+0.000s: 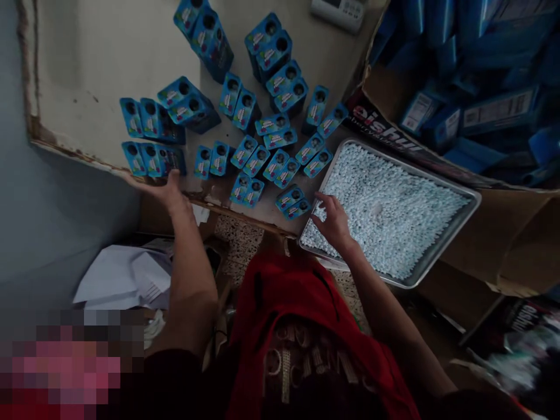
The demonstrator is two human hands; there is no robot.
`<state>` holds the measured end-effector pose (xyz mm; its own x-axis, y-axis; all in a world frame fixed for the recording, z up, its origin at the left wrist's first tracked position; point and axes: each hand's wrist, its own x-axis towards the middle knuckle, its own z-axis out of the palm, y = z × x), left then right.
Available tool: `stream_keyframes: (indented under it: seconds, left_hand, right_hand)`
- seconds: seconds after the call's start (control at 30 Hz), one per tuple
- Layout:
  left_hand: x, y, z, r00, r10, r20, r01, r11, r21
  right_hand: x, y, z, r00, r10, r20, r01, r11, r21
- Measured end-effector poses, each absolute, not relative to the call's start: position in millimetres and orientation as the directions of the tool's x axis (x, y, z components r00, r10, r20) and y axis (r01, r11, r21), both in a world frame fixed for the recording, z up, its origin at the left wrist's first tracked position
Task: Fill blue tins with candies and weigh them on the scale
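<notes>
Right grip (335, 220) among tray pellets (394, 210)

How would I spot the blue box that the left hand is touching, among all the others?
Start at the pale table and follow its worn near edge to the left end. The left hand rests there against a row of upright blue boxes. The box under the fingertips is the right-hand one of that row, nearest the table edge.

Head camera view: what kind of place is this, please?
Probably a small packing workshop, done by hand. Many identical blue boxes stand open on a worn table, a metal tray holds small white pellets under the right hand, and a cardboard carton holds more blue packs.
</notes>
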<state>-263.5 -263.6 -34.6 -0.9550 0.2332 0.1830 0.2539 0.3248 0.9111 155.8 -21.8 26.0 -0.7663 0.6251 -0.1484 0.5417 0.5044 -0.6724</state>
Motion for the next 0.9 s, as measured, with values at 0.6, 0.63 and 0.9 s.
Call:
stream_keyframes:
  seconds: [0.6, 0.63, 0.9]
  left_hand:
    - [-18, -187, -26, -0.742, 0.646, -0.177, 0.150, 0.418, 0.896]
    - [-21, -190, -25, -0.738, 0.651, -0.179, 0.140, 0.408, 0.902]
    - [-32, -190, 22, -0.597, 0.798, -0.075, 0.259, 0.281, 0.924]
  right_hand:
    - [232, 16, -24, -0.729, 0.649, -0.217, 0.682, 0.661, -0.314]
    - [237, 15, -27, -0.725, 0.657, -0.207, 0.684, 0.654, -0.323]
    - [248, 24, -32, -0.512, 0.858, -0.050, 0.674, 0.365, -0.642]
